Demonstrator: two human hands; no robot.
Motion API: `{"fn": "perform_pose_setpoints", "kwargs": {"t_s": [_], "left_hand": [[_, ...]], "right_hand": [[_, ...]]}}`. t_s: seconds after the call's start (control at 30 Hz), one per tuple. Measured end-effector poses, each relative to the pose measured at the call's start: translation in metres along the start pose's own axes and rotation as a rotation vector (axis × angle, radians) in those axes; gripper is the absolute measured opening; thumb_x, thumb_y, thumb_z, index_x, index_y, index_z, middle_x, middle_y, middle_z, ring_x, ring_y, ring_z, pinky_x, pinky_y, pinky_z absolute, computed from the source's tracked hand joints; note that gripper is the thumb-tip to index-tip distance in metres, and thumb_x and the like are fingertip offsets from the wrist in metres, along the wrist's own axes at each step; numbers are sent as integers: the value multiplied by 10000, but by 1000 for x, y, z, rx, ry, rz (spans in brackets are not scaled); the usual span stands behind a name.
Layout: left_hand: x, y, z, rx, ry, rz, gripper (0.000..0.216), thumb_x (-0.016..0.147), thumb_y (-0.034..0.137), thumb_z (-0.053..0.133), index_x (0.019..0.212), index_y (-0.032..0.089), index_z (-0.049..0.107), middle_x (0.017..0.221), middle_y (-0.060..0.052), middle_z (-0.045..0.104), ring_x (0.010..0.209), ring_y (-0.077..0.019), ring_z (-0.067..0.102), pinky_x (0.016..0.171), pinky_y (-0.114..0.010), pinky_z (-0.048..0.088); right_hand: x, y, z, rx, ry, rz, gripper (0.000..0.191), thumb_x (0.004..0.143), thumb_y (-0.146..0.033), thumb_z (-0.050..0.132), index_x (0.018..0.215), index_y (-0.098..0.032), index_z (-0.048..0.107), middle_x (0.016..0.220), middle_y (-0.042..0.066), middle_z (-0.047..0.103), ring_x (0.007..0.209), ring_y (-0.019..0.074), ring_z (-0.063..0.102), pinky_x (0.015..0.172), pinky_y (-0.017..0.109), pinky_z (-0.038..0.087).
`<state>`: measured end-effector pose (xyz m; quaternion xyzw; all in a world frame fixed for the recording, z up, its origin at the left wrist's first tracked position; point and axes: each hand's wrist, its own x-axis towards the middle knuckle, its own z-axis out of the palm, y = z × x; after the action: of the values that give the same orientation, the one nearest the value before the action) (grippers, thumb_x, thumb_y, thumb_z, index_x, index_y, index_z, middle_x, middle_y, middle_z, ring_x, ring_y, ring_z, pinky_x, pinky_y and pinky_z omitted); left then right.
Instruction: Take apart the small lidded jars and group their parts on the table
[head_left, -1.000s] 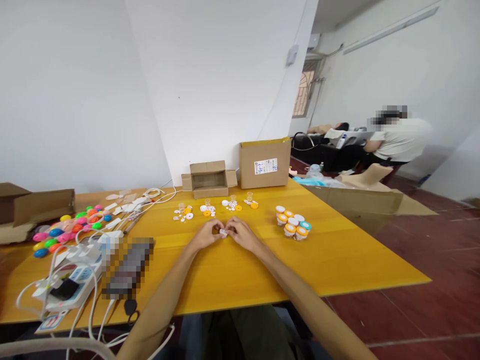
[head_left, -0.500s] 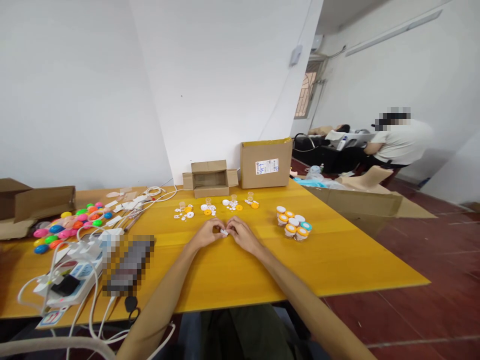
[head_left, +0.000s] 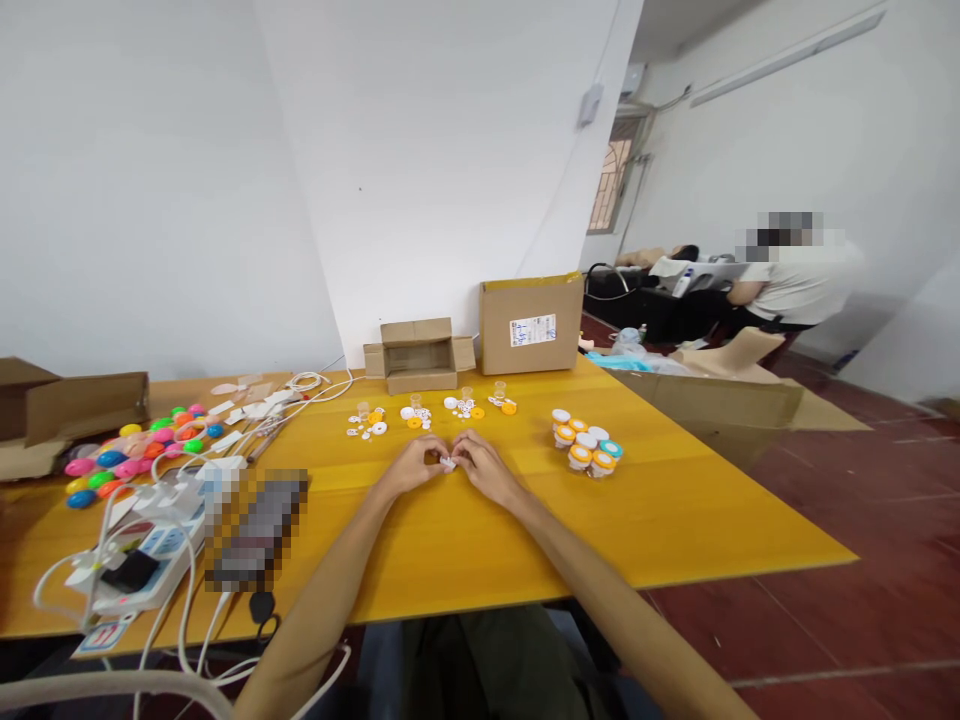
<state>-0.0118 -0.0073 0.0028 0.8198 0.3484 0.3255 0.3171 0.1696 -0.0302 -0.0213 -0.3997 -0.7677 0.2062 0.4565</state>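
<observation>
Between my fingertips is a small white plastic part, too small to make out in detail. My left hand pinches it from the left, and my right hand closes on it from the right. Just beyond the hands lie groups of small parts: white discs, orange rings and clear cups. To the right stands a cluster of small clear containers with orange lids, white lids and a teal lid.
An open cardboard box and a taller closed box stand by the wall. At left are colourful balls, a power strip with cables, and a blurred dark device. A person sits at far right.
Both hands stay almost in place, still closed around the small white part. The view has shifted very slightly.
</observation>
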Motion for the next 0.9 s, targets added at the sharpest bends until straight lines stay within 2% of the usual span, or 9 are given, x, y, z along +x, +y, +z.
{"fn": "perform_pose_setpoints", "kwargs": {"t_s": [0.2,0.47,0.67,0.9], "left_hand": [[-1,-1,0,-5,4,3,24,751,202,690,742,180,691,848,-24,695,801,-159,612,789,-286,491],[0,-3,1,-11,3,-29,48,745,219,710,768,178,706,885,-41,708,809,-164,618,787,-289,496],[-1,-2,0,-29,8,-12,40,732,158,685,762,180,698,888,-39,703,813,-164,621,788,-290,496],[-1,0,0,-49,12,-9,19,728,171,699,743,181,703,869,-40,703,804,-165,615,782,-288,490]], "right_hand": [[1,1,1,-2,39,3,179,830,-93,503,742,-234,570,918,30,593,873,188,600,819,327,489],[1,9,-2,-148,195,35,178,818,-91,503,735,-240,554,879,37,590,864,209,584,811,353,491],[0,12,0,-315,159,51,222,779,-49,531,668,-241,527,834,47,588,809,223,561,755,356,480],[0,6,-3,-260,188,16,227,819,-46,490,725,-245,546,834,33,598,821,209,571,768,333,478]]}}
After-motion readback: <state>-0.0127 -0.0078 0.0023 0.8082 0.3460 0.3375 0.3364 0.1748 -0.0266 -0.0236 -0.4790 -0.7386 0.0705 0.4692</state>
